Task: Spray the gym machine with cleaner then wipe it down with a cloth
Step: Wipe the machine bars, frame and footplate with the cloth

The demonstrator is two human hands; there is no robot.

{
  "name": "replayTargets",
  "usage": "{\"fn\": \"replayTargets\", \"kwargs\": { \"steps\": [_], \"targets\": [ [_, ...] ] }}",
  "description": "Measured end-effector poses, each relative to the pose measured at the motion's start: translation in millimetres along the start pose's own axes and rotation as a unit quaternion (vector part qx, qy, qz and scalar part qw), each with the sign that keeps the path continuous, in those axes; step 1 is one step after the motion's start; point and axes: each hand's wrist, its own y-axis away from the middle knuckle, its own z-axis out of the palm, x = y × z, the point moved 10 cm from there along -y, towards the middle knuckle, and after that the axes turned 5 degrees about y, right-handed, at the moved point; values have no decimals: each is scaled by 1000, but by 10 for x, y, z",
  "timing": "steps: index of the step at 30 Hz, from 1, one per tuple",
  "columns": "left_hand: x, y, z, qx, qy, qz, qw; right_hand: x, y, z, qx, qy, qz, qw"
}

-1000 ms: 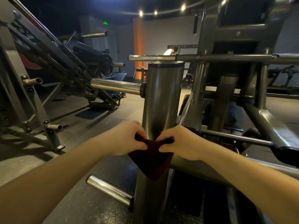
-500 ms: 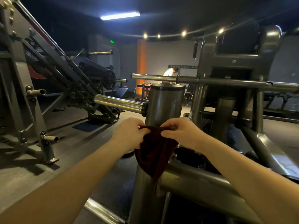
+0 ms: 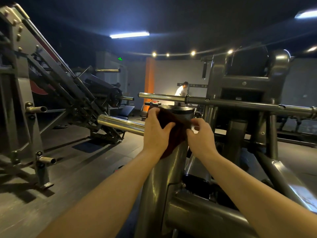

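A thick grey steel post (image 3: 164, 177) of the gym machine stands upright in front of me. A dark red cloth (image 3: 173, 129) is draped over the post just under its black top cap (image 3: 181, 109). My left hand (image 3: 155, 133) grips the cloth's left side, fingers over its upper edge and thumb across its front. My right hand (image 3: 201, 136) pinches the cloth's right edge against the post. No spray bottle is in view.
A chrome weight peg (image 3: 120, 123) sticks out left from the post. A long horizontal bar (image 3: 223, 102) crosses behind it. A leg-press frame (image 3: 42, 100) fills the left. More machine tubing (image 3: 202, 219) runs low right. A person (image 3: 181, 90) stands far back.
Both hands have slid the cloth up the post, from its middle to just below the top cap. My view has tilted upward with them.
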Motion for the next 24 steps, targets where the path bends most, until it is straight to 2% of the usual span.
{"fn": "replayTargets", "kwargs": {
  "steps": [7,12,18,24],
  "targets": [
    [-87,-191,168,-56,-145,34,987,164,24,148,-81,-91,37,992],
    [-282,16,76,-50,-131,-16,990,250,52,207,-93,-98,36,990],
    [-492,653,54,-64,-143,-68,985,360,207,269,-101,-88,47,990],
    [-308,30,102,-78,-121,-42,989,417,214,258,-100,-69,63,991]
  ]
}}
